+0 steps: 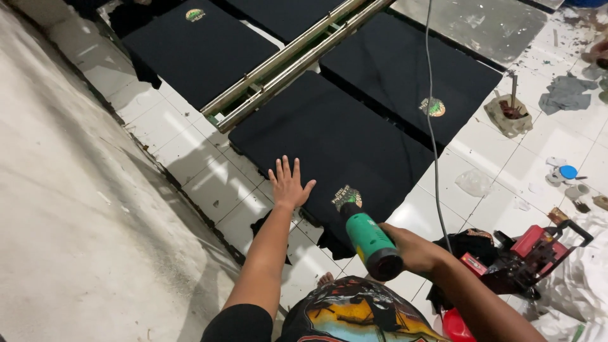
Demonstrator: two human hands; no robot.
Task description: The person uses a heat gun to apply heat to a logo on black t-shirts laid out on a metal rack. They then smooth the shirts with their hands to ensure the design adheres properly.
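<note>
- The heat gun (370, 239), green with a black barrel, is in my right hand (411, 249); the grip is wrapped full around its handle, nozzle aimed at the small multicoloured print (347, 197) just ahead.
- The print sits on the near edge of a black shirt panel (329, 142) stretched flat over the tiled floor (190, 158).
- My left hand (288, 183) lies flat on that panel at 9 o'clock from the print, fingers spread wide, holding nothing.
- Judgement: keep the nozzle off the cloth and the left hand pressing away from the hot stream.
- The cord (430, 120) runs toward 12 o'clock across the next panel; it could drag over a print.
- At 3 o'clock, a red tool (529, 253) and rags crowd my right elbow.
- A metal rail (291, 60) lies at 11 o'clock.
</note>
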